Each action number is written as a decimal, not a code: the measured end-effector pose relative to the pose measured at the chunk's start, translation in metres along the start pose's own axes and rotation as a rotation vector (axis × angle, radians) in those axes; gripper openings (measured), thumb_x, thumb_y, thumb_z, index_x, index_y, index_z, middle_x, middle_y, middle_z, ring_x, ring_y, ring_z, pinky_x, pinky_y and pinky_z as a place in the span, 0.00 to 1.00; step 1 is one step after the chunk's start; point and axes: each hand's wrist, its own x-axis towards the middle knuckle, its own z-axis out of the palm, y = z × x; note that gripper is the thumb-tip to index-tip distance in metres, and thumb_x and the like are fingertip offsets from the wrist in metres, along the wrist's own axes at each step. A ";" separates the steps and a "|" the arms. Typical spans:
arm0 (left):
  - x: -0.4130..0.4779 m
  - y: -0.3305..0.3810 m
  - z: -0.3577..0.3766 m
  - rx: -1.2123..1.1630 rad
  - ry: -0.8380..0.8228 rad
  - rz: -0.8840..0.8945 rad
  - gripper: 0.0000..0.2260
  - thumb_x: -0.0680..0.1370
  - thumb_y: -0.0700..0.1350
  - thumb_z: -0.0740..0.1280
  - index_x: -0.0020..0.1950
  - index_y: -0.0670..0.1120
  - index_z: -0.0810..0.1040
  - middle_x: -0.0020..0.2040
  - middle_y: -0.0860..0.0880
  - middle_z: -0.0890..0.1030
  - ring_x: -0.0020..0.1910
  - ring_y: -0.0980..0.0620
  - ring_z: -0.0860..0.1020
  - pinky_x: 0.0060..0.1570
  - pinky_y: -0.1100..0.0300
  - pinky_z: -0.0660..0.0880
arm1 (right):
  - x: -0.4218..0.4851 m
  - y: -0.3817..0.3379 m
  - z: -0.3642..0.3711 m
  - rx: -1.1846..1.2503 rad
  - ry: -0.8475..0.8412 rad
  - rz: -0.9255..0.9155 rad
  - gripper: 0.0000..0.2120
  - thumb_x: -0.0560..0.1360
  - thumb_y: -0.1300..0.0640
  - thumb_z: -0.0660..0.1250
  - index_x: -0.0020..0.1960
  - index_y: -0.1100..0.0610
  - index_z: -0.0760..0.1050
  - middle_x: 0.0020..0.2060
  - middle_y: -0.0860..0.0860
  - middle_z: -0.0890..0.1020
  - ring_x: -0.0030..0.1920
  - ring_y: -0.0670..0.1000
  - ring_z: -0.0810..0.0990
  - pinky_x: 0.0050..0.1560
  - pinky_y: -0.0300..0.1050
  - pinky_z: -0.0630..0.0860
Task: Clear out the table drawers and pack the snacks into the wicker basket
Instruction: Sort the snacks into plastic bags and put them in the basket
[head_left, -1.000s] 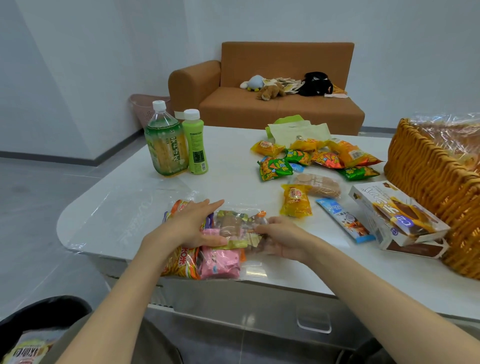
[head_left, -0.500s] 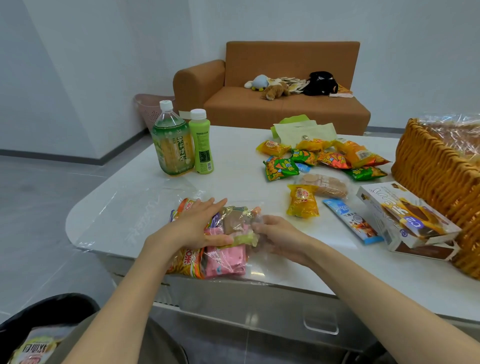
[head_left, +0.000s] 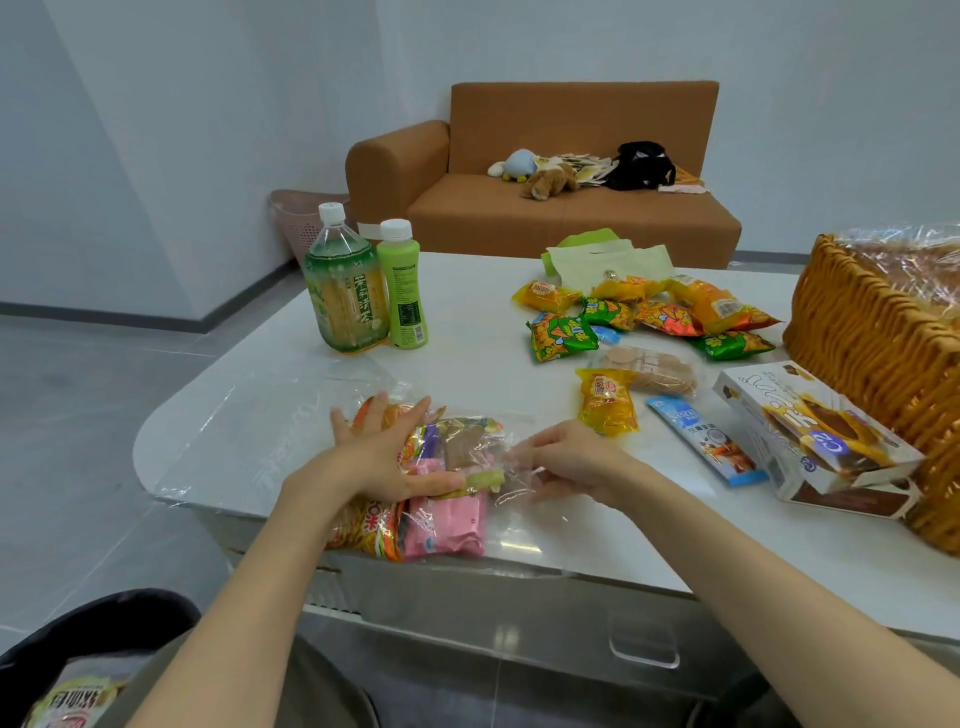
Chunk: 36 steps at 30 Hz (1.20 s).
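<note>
Pressing left hand (head_left: 387, 457), fingers (head_left: 418, 413) straight and spread, on clear snack bag (head_left: 447, 525) at tabletop (head_left: 467, 332) edge; pinching its plastic with right hand (head_left: 571, 460), fingers curled.

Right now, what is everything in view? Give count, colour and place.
table: one, white, centre
clear bag of snacks: one, pink and orange packs inside, near edge
loose snack packets: about eleven, yellow, green, orange, blue, mid-table
wicker basket: one, orange-brown, right
snack box: one, white-brown, beside the wicker basket
bottles: two, green, far left
paper bag: one, pale green, far edge
sofa: one, brown, behind, toys on it
left hand: one, flat on the bag
right hand: one, pinching the bag's plastic
</note>
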 end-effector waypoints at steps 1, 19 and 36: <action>0.000 0.001 0.000 0.009 0.001 0.018 0.52 0.58 0.79 0.55 0.75 0.63 0.35 0.77 0.45 0.34 0.75 0.40 0.33 0.71 0.36 0.37 | 0.001 0.001 0.003 0.050 0.015 -0.007 0.06 0.74 0.64 0.70 0.49 0.67 0.81 0.29 0.54 0.78 0.25 0.47 0.77 0.31 0.43 0.81; -0.002 0.012 -0.004 -0.088 0.067 0.083 0.53 0.57 0.75 0.60 0.78 0.60 0.45 0.79 0.44 0.42 0.77 0.46 0.38 0.73 0.40 0.36 | -0.009 0.007 0.019 0.025 -0.056 -0.059 0.04 0.70 0.65 0.74 0.37 0.63 0.81 0.24 0.49 0.81 0.26 0.42 0.80 0.29 0.32 0.76; 0.010 0.043 -0.008 -0.394 0.255 0.411 0.44 0.62 0.61 0.77 0.74 0.59 0.62 0.78 0.50 0.55 0.76 0.52 0.55 0.71 0.57 0.56 | -0.018 0.005 -0.052 -0.585 0.414 -0.377 0.17 0.79 0.50 0.62 0.65 0.57 0.73 0.60 0.50 0.79 0.59 0.49 0.75 0.57 0.42 0.71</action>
